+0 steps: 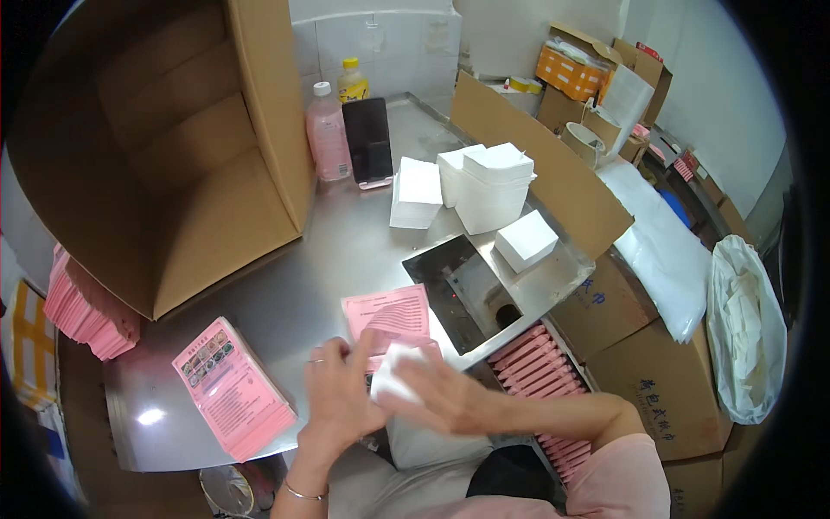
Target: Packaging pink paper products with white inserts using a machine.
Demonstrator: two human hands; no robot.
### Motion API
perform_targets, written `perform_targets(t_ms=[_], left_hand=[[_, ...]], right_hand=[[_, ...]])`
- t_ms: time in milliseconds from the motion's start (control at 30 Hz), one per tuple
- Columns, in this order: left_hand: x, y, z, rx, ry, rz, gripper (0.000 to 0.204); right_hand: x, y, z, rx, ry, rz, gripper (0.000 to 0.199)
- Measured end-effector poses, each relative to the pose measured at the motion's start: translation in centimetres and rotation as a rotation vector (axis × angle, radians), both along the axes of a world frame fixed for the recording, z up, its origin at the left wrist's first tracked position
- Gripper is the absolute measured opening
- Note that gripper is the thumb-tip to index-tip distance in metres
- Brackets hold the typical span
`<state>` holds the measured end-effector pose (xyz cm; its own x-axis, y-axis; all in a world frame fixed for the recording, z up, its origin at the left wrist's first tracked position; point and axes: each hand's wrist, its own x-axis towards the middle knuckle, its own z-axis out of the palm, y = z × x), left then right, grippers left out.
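Observation:
A pink printed packet (387,311) lies on the metal table just in front of me. My left hand (339,385) pinches its near end, with a ring on one finger. A white stack of folded tissues (396,367) is in my right hand (445,394), against the packet's near end; this hand is smeared by motion. How far the tissues sit inside the packet is hidden by my fingers. To the left lies a thick pile of flat pink packets (232,389).
White tissue blocks (493,190) stand behind a rectangular opening (458,285) in the table. A large open carton (199,173) rises at left. A phone (369,143) leans by two bottles. Filled pink packs (540,368) sit in a box at my right.

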<state>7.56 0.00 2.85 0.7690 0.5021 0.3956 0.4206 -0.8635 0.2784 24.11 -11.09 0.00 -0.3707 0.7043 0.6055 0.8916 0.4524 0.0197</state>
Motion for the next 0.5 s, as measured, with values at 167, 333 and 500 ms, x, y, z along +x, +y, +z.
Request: perform_targets(t_ms=[167, 333, 500], left_hand=[[2.4, -2.2, -0.1, -0.165, -0.081, 0.001, 0.080], [-2.9, -1.7, 1.1, -0.207, -0.030, -0.043, 0.056], [-5.8, -0.5, 1.0, -0.084, -0.169, -0.008, 0.027]], right_hand=[[4.4, 7.4, -1.5, -0.270, -0.093, -0.329, 0.025], [9.6, 5.0, -3.1, -0.293, 0.469, -0.548, 0.014], [10.2, 2.0, 0.0, -0.296, 0.179, -0.633, 0.013]])
